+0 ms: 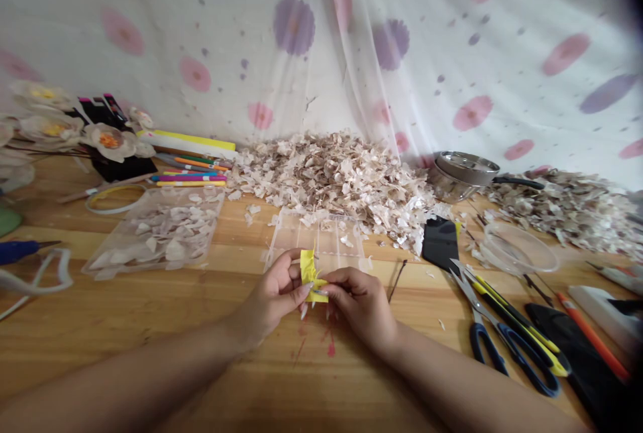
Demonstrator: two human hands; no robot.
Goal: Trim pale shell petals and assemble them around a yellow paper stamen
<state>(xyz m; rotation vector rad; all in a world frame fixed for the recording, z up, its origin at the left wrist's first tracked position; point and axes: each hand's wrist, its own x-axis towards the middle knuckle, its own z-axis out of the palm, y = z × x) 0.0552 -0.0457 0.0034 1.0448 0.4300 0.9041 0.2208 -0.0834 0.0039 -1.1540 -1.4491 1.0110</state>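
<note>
A small strip of yellow crepe-like paper, with a fringed or crinkled edge, is held between my two hands above the front middle of the table. My left hand pinches its left side with thumb and fingers. On the right side, the thumb and fingers of my right hand close on the paper's lower part. The exact spot between the right fingertips is partly hidden. Just behind my hands lies a clear plastic compartment box.
Pale dried flakes are heaped at the back. Left are a plastic tray of petals, pens, handmade flowers and a glue gun. Right are scissors, a yellow-black cutter, a round clear lid and a metal pan.
</note>
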